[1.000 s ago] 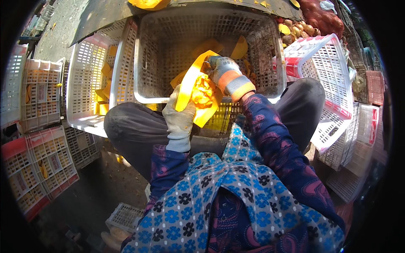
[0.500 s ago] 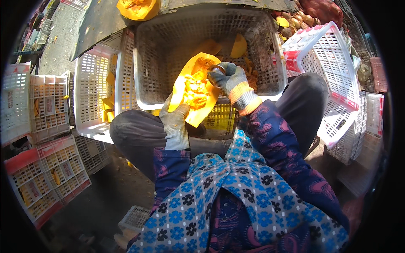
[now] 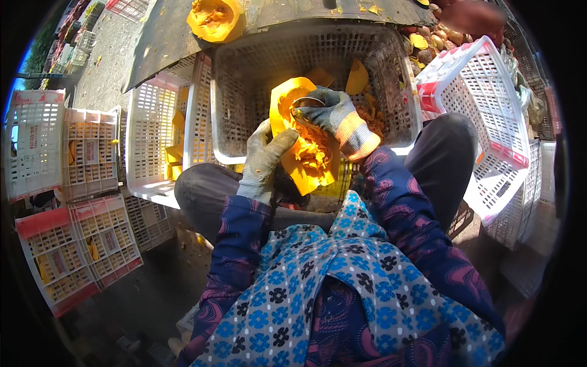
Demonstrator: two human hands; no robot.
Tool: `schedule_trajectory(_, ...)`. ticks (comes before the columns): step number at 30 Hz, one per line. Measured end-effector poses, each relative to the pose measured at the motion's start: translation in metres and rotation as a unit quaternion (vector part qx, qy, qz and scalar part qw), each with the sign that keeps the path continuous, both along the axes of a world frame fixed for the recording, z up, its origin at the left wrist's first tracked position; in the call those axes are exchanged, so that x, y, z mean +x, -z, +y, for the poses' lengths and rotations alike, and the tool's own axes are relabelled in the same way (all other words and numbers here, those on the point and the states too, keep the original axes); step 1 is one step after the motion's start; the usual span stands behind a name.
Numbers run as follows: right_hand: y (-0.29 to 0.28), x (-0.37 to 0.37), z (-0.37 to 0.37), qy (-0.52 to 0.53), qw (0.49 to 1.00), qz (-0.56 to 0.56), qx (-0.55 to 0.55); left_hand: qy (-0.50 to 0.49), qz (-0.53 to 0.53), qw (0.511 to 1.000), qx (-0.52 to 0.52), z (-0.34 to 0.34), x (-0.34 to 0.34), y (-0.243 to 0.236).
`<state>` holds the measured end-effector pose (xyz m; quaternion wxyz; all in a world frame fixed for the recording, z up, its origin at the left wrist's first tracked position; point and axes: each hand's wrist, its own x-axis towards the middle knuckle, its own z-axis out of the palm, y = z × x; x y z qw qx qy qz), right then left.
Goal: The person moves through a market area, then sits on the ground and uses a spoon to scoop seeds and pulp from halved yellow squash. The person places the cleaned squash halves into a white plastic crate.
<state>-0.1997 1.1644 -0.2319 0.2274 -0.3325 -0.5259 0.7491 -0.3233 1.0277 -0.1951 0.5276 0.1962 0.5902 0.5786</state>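
A long cut piece of orange pumpkin (image 3: 315,174) is tilted over the near side of a crate, its stringy pulp facing up. My left hand (image 3: 263,158), in a grey work glove, is closed on the pumpkin's left edge, with the thumb over its rim. My right hand (image 3: 335,115), in a grey and orange glove, grips a curved metal scoop (image 3: 301,105) at the pumpkin's upper part, touching the flesh. The scoop's handle is hidden in the fist. Loose pulp (image 3: 370,116) and a pumpkin slice (image 3: 357,77) lie in the dirty white crate (image 3: 257,52).
A halved pumpkin (image 3: 215,21) rests on the dark board (image 3: 287,13) behind the crate. On the left, a white crate (image 3: 147,131) holds pumpkin pieces. A tilted red-and-white crate (image 3: 489,104) stands at right, near piled onions (image 3: 439,38). More crates (image 3: 79,251) are stacked at far left.
The pumpkin has turned so its top leans further left and its lower end points right. My left thumb now lies over the rim. The whole view has shifted slightly.
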Motion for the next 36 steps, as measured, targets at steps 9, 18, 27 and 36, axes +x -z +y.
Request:
schedule_trajectory(9, -0.011, -0.022, -0.012, 0.036, 0.98, -0.068, 0.181, -0.082, 0.173, 0.974, -0.124, 0.03, -0.015, 0.011)
schedule_trajectory(18, -0.045, -0.038, -0.022, -0.009, 0.862, -0.383, 0.333, -0.261, 0.054, 0.959, -0.093, 0.028, -0.004, 0.041)
schedule_trajectory(27, -0.022, -0.056, -0.016, -0.025, 0.805, -0.418, 0.419, -0.149, 0.268, 0.934, -0.184, 0.036, 0.014, 0.055)
schedule_trajectory(36, -0.024, -0.04, -0.016, -0.083, 0.847, -0.263, 0.455, -0.044, 0.398, 0.914, -0.072, 0.036, -0.003, 0.087)
